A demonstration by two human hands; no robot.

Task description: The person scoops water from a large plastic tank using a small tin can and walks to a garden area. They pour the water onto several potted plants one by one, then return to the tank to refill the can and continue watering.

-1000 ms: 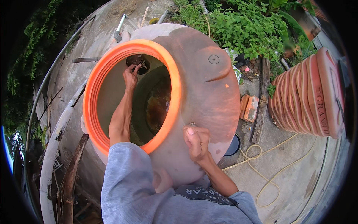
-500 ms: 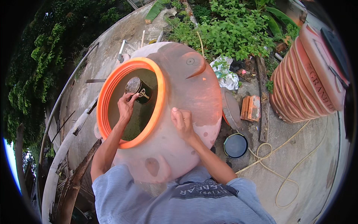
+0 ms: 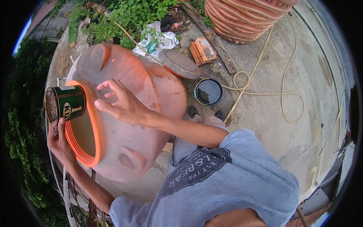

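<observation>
My left hand grips a dark green tin can by its lower edge, beside and over the round mouth of a large orange plastic tank. The can lies tilted on its side, its brownish end facing left. Around the mouth runs a bright orange threaded rim. Over the tank's pale upper face, my right hand hovers with fingers apart and nothing in them. Its fingertips point toward the can, a short gap away.
A round lid leans against the tank's far right side. A dark bucket of water stands on the concrete near my feet. A yellowish hose loops across the ground. Orange bricks, a wooden plank and a ribbed tank lie beyond.
The can has come up out of the tank's mouth in my left hand. My right hand has opened from a loose fist and moved toward the can. The view has swung right.
</observation>
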